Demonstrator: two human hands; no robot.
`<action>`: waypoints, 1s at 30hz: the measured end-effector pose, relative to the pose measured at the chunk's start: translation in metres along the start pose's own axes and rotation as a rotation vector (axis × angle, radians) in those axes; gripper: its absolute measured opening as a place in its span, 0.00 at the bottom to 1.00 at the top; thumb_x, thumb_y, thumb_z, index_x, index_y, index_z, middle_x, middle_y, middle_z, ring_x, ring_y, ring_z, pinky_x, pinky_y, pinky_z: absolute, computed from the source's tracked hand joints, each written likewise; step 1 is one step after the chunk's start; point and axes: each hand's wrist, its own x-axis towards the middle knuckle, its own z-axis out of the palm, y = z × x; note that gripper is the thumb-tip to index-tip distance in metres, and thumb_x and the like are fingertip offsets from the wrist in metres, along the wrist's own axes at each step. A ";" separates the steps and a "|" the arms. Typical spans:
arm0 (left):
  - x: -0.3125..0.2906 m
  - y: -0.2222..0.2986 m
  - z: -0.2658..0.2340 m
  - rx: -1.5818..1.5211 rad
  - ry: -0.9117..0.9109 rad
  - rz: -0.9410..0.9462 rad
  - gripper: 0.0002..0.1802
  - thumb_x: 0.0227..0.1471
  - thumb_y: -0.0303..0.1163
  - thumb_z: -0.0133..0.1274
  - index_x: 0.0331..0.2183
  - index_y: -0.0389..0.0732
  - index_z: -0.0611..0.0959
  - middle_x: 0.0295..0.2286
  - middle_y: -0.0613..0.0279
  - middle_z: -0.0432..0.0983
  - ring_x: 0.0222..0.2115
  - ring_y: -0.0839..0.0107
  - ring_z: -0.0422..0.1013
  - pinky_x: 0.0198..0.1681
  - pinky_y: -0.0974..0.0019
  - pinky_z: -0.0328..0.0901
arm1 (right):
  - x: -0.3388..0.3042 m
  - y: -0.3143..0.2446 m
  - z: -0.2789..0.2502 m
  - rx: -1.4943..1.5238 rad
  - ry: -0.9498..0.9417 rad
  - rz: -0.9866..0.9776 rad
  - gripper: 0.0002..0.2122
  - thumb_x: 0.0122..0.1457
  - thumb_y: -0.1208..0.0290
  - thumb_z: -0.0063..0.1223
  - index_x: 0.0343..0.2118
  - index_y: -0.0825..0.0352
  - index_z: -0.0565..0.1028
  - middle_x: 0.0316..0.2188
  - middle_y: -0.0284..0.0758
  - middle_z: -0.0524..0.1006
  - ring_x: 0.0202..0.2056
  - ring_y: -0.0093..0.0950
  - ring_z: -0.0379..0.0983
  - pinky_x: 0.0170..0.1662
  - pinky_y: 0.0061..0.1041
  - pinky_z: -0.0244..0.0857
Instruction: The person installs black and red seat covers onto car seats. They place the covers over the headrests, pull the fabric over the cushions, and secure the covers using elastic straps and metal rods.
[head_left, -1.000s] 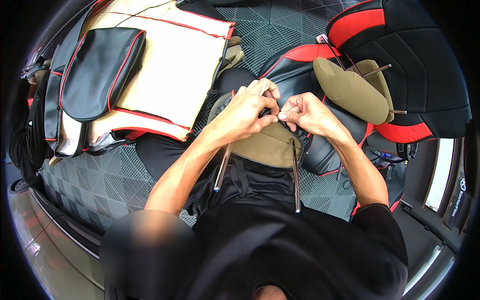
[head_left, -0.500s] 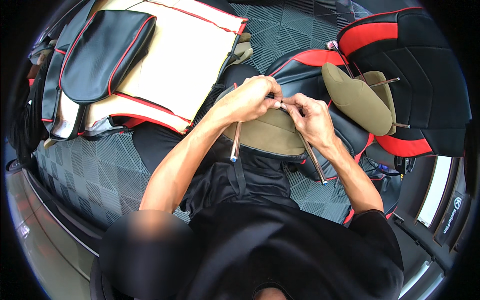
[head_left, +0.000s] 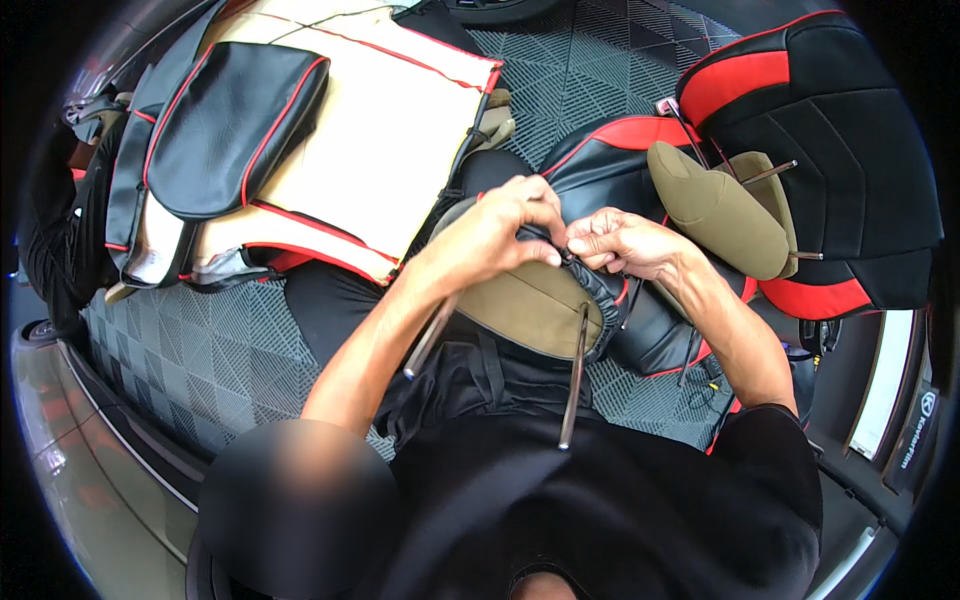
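At left, a car's greyish bodywork (head_left: 115, 480) stands beside grey patterned floor tiles (head_left: 200, 345).

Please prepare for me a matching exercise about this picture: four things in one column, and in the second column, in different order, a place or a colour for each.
1. Partly covered headrest
2. Uncovered headrest
3. Black piece with red piping
4. Floor

A. grey, patterned
B. lying on the cream panel
C. partly under the left hand
D. right of the right hand

Pairs: 1-C, 2-D, 3-B, 4-A
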 end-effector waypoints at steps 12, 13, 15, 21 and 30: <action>0.003 0.041 0.019 0.676 -0.059 0.116 0.09 0.50 0.32 0.67 0.33 0.38 0.86 0.34 0.64 0.75 0.40 0.63 0.73 0.42 0.57 0.64 | -0.011 0.000 0.009 -0.103 0.087 -0.052 0.12 0.68 0.57 0.62 0.36 0.62 0.81 0.19 0.15 0.62 0.22 0.10 0.51 0.25 0.16 0.43; 0.005 0.042 0.019 0.694 -0.077 0.096 0.09 0.49 0.31 0.67 0.32 0.38 0.86 0.34 0.63 0.74 0.39 0.62 0.73 0.41 0.56 0.64 | -0.010 0.001 0.009 -0.094 0.085 -0.056 0.12 0.68 0.57 0.62 0.36 0.62 0.81 0.19 0.15 0.62 0.22 0.10 0.51 0.25 0.16 0.43; 0.011 0.044 0.019 0.730 -0.106 0.064 0.07 0.49 0.29 0.66 0.32 0.38 0.86 0.33 0.62 0.74 0.39 0.61 0.72 0.41 0.55 0.64 | -0.007 0.001 0.007 -0.091 0.078 -0.064 0.12 0.68 0.58 0.61 0.36 0.63 0.80 0.19 0.15 0.62 0.22 0.10 0.51 0.25 0.16 0.43; 0.034 0.053 0.007 0.083 -0.095 -0.298 0.10 0.45 0.27 0.66 0.30 0.33 0.83 0.33 0.59 0.77 0.36 0.61 0.76 0.39 0.60 0.69 | -0.004 0.004 -0.004 -0.066 0.046 -0.081 0.12 0.68 0.58 0.61 0.36 0.62 0.80 0.19 0.15 0.63 0.22 0.09 0.52 0.25 0.16 0.43; 0.040 0.049 0.013 0.611 -0.202 -0.025 0.23 0.40 0.43 0.75 0.30 0.36 0.84 0.31 0.60 0.74 0.36 0.57 0.74 0.40 0.56 0.68 | -0.006 0.012 -0.014 -0.001 0.027 -0.125 0.10 0.69 0.60 0.60 0.36 0.61 0.79 0.19 0.14 0.63 0.22 0.09 0.52 0.25 0.15 0.42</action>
